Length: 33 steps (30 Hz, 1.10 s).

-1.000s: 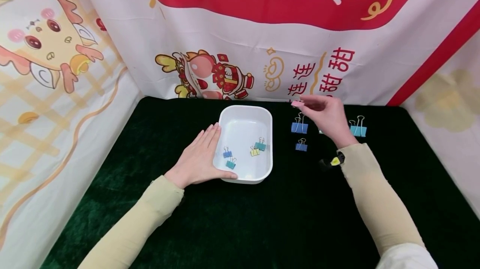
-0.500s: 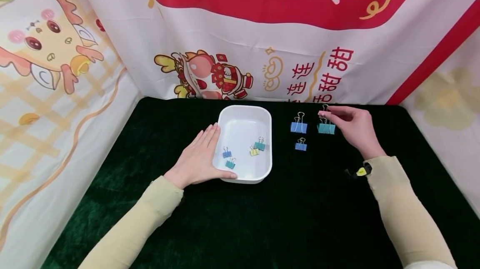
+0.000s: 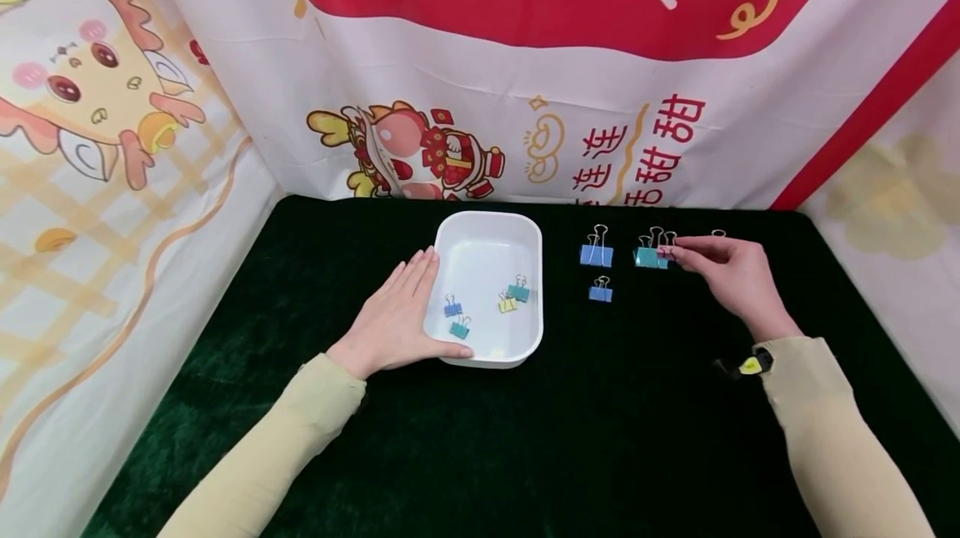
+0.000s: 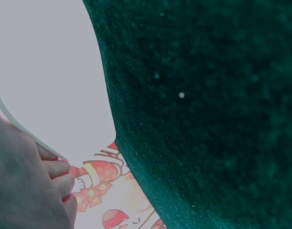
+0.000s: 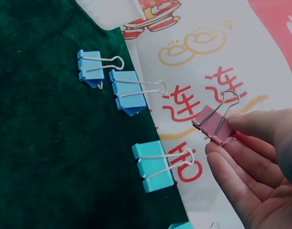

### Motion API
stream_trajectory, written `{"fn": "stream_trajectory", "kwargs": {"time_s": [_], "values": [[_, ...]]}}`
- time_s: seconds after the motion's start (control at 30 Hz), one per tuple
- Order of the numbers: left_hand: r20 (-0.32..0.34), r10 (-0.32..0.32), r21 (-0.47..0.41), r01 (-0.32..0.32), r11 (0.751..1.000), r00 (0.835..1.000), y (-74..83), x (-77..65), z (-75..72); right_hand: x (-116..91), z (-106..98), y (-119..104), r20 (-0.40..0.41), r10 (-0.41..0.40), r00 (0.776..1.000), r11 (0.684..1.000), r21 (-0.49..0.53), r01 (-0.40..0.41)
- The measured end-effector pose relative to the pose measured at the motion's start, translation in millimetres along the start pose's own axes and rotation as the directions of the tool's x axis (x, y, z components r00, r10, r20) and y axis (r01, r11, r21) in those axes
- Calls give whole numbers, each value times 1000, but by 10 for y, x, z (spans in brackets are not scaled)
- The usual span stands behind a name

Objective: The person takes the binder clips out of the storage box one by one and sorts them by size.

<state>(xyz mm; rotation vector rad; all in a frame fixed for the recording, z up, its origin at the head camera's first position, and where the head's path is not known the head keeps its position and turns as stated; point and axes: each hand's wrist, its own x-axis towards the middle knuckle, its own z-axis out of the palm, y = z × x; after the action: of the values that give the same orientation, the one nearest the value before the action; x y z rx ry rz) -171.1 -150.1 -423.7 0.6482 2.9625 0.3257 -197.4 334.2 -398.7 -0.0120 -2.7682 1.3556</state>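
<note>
Left sleeve [image 3: 258,446]: long, pale cream-beige cloth, smooth and close-fitting along the forearm
Left cuff [image 3: 333,384]: looser band of the same plain fabric, slightly greener in tint, softly wrinkled, with an uneven edge
Left grip [image 3: 393,321]: bare human hand, uncovered beyond the cuff
Right sleeve [image 3: 847,446]: matching cream-beige cloth, plain, faintly creased
Right cuff [image 3: 806,371]: wide, slightly bunched fabric ending at the wrist
Wrist fitting [image 3: 752,365]: small, black, with a bright yellow patch; finer markings too small to read
Right grip [image 3: 738,275]: bare human hand, fine creases across the fingers
</note>
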Motion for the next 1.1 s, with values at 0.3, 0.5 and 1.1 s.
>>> {"fn": "stream_trajectory", "kwargs": {"time_s": [0.3,0.5,1.1], "values": [[1,-5,12,5,1000,1000,-6,8,5,-70,48,271,168,69,983,986,137,-93],[-3,-7,10,7,1000,1000,-4,9,8,-88,143,363,217,102,971,986,108,-128],[3,-5,12,5,1000,1000,9,1,2,-64,187,416,247,157,956,984,43,-172]]}}
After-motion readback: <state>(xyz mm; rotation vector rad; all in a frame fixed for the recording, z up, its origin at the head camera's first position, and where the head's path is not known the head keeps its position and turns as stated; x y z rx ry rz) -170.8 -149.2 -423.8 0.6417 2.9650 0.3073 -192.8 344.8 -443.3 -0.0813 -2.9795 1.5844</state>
